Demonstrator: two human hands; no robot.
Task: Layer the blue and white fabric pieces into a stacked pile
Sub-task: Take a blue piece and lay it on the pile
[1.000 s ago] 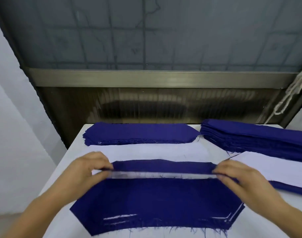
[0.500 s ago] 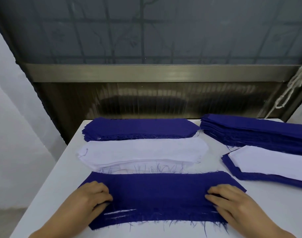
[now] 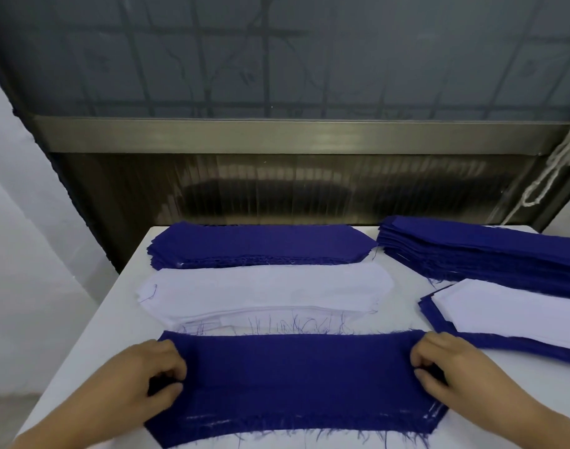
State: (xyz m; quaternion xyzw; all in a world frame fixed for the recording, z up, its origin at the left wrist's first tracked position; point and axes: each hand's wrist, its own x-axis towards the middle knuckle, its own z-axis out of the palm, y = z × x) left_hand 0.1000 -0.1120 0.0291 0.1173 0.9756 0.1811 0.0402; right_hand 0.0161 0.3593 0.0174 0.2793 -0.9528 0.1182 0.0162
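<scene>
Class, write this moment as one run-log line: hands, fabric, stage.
left hand: grips blue piece left end | right hand: grips right end | blue piece: flat on table | stage: not yet stacked
</scene>
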